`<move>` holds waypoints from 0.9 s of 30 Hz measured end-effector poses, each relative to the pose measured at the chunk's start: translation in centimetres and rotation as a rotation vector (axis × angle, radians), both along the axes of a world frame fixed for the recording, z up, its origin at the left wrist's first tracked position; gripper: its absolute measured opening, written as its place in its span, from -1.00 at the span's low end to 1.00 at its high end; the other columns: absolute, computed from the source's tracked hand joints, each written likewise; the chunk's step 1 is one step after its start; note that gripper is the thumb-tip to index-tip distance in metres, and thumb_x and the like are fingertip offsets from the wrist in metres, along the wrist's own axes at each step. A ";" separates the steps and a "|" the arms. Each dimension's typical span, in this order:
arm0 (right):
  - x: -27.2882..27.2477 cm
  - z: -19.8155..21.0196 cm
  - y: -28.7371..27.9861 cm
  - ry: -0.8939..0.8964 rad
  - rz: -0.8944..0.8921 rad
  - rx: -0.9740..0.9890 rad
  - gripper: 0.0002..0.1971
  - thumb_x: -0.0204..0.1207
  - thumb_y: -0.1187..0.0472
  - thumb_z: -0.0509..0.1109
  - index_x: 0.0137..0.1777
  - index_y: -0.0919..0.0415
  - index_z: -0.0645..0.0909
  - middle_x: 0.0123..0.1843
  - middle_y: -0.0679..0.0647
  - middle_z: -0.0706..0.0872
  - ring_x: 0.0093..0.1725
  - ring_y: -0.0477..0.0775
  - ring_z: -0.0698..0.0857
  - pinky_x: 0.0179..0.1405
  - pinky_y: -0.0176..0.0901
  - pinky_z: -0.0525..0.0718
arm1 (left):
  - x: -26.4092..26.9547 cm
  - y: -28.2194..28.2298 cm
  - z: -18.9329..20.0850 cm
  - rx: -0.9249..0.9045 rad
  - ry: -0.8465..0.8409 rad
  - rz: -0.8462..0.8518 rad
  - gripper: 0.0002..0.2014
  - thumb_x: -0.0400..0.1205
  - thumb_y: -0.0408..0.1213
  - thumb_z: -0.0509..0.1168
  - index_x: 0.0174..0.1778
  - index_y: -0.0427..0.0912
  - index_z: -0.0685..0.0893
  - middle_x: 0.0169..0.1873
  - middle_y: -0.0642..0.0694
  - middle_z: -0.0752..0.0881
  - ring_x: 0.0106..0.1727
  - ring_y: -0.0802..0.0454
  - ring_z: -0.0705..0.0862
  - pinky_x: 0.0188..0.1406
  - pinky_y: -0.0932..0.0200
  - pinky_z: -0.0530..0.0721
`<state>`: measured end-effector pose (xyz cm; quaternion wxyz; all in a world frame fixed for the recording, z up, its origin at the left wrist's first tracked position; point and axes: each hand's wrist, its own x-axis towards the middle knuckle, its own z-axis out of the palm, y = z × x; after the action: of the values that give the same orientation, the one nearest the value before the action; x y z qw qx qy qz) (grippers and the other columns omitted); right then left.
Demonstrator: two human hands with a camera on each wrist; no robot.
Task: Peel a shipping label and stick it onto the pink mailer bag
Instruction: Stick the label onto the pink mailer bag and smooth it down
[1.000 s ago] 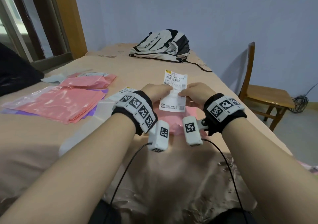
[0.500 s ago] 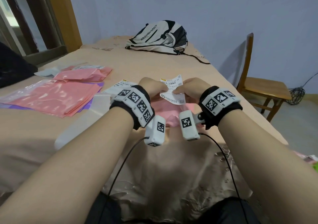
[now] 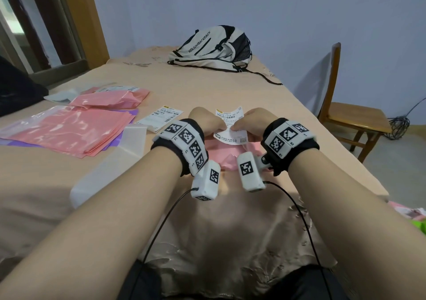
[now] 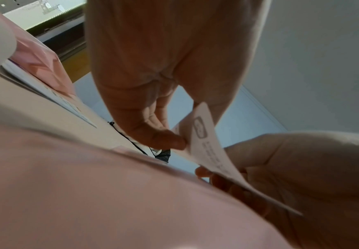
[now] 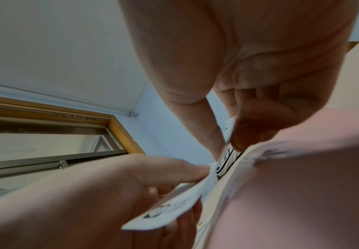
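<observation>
Pink and glossy, the plastic mailer bag lies flat on the peach satin bedspread, directly under both wrists. Above it, a white paper shipping label with black barcode print is held up off the bag between the two hands. The left hand pinches the label's left edge, thumb and curled fingers closed on the paper; the right hand pinches the right edge the same way, thumb tip pressed on the printed face. From the left wrist camera the label curves between the thumbs, its lower part hanging free. To the left lie a stack of pink mailer bags and a second printed label sheet. A white-and-black backpack sits at the far end, and a wooden chair stands beside the bed
</observation>
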<state>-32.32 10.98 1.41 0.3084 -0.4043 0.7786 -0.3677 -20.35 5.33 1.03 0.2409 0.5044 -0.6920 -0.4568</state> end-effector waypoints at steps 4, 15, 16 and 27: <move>0.1 -0.1 -0.1 0.032 -0.004 0.011 -0.64 0.33 0.27 0.50 0.09 0.46 0.68 0.09 0.41 0.79 -0.09 0.28 0.75 0.03 0.08 0.72 | 0.0 -0.3 -0.4 -0.036 -0.042 -0.015 -0.75 0.36 -0.38 0.42 -0.48 -0.16 0.45 -0.32 -0.23 0.50 -0.27 -0.07 0.48 -0.25 0.10 0.42; 0.0 -0.3 0.1 0.098 -0.002 0.088 -0.74 0.31 0.21 0.52 -0.06 0.31 0.63 -0.13 0.26 0.70 -0.17 0.23 0.67 -0.29 -0.13 0.58 | -0.3 -0.9 -1.2 -0.072 -0.112 -0.042 -0.85 0.38 -0.37 0.44 -0.40 -0.21 0.56 -0.37 -0.19 0.56 -0.29 -0.08 0.53 -0.28 0.14 0.50; 0.0 -0.4 0.0 0.098 -0.006 0.089 -0.75 0.30 0.21 0.53 -0.09 0.30 0.62 -0.13 0.26 0.69 -0.17 0.23 0.67 -0.30 -0.13 0.58 | -0.3 -0.9 -1.3 -0.072 -0.107 -0.042 -0.86 0.36 -0.37 0.44 -0.35 -0.20 0.58 -0.34 -0.20 0.57 -0.28 -0.07 0.54 -0.26 0.13 0.50; -0.4 -0.7 0.1 0.088 -0.006 0.095 -0.78 0.33 0.24 0.51 -0.09 0.36 0.67 -0.15 0.28 0.75 -0.25 0.21 0.71 -0.32 -0.19 0.64 | -0.2 -1.1 -1.7 -0.038 -0.104 -0.036 -0.65 0.40 -0.28 0.48 0.04 -0.43 0.78 0.03 -0.30 0.82 -0.06 -0.15 0.76 -0.05 0.07 0.69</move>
<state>-32.72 11.10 0.75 0.2915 -0.4027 0.8092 -0.3131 -20.58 4.26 -0.68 0.2060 0.5102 -0.7210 -0.4211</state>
